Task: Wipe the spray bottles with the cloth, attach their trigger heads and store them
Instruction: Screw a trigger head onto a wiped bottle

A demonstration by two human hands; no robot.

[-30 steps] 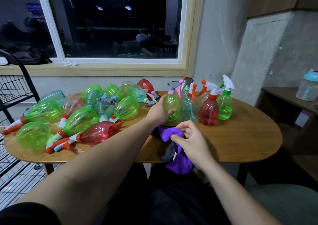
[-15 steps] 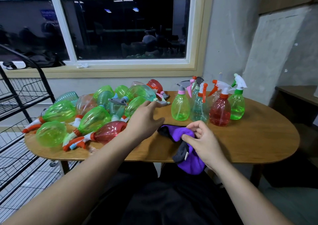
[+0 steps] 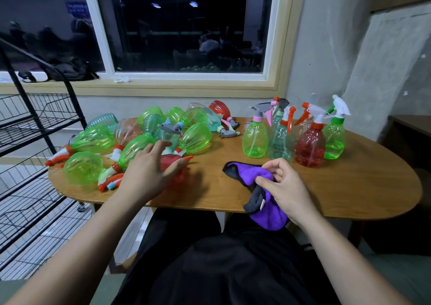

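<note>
A dark window (image 3: 182, 29) fills the wall behind, and below it an oval wooden worktop (image 3: 349, 183) spans most of the view. A black wire rack (image 3: 35, 123) stands at the worktop's left end. On the left half of the worktop is a heap of spray bottles (image 3: 93, 139) lying on their sides, mostly green, with some clear, teal and red ones, several with orange-and-white trigger heads fitted. On the right half, well apart from the heap, a tight cluster of upright bottles carries trigger heads: a green bottle (image 3: 255, 139) with a pink collar, a teal bottle (image 3: 281, 144) beside it, a red upright bottle (image 3: 310, 146) with an orange-and-white head, and a second green one (image 3: 334, 139) at the far right. The person's bare forearms reach in from the near edge. The left hand (image 3: 149, 172) is over the near edge of the heap, fingers spread wide and only slightly bent, its thumb beside a red bottle (image 3: 171, 162) lying under the palm. The hand is blurred, so I cannot tell whether it presses on that bottle. The right hand (image 3: 284, 188) pinches a purple cloth (image 3: 247, 172) between thumb and curled fingers. The cloth, dark grey on its underside, lies bunched on the worktop in front of the upright cluster, one end hanging over the near edge.
</note>
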